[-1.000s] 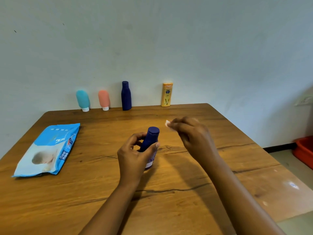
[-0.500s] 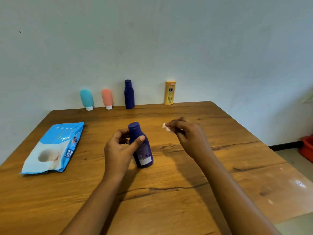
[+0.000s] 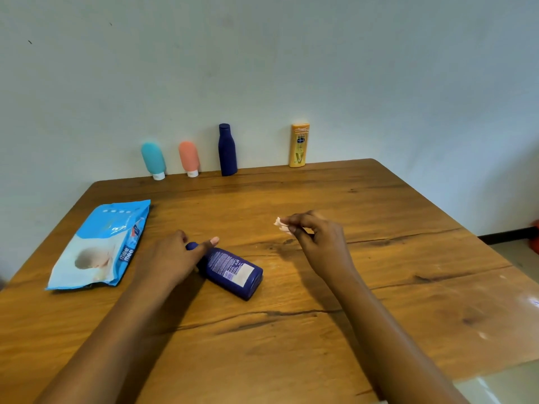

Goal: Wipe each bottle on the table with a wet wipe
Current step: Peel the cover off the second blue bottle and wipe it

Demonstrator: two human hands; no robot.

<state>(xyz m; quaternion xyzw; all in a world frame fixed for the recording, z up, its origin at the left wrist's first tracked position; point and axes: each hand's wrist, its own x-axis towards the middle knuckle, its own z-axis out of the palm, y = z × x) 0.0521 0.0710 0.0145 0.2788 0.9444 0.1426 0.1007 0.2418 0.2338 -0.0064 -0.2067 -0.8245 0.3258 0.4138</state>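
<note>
Wooden counter point(image 3: 379, 214) against pale wall. Dark blue lotion bottle point(image 3: 230, 271) lies on its side mid-counter, cap end in left hand point(image 3: 172, 258): thumb across neck, fingers curled behind cap. Right hand point(image 3: 318, 240) pinches small wadded wet wipe point(image 3: 281, 224), apart from bottle. Bottle probably light, stiff smooth plastic, prone to roll; hold at neck or base. Cap mostly hidden, label print unreadable. Teal tube point(image 3: 153, 158), coral tube point(image 3: 189, 157), navy bottle point(image 3: 227, 150), yellow bottle point(image 3: 299, 145) upright at wall. Wipes pack point(image 3: 102, 243) at left.

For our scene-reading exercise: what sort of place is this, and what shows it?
Likely an indoor room, perhaps a home: a wooden table against a bare painted wall, a yellow lotion bottle and other toiletries lined along it, and a baby wipes pack.
</note>
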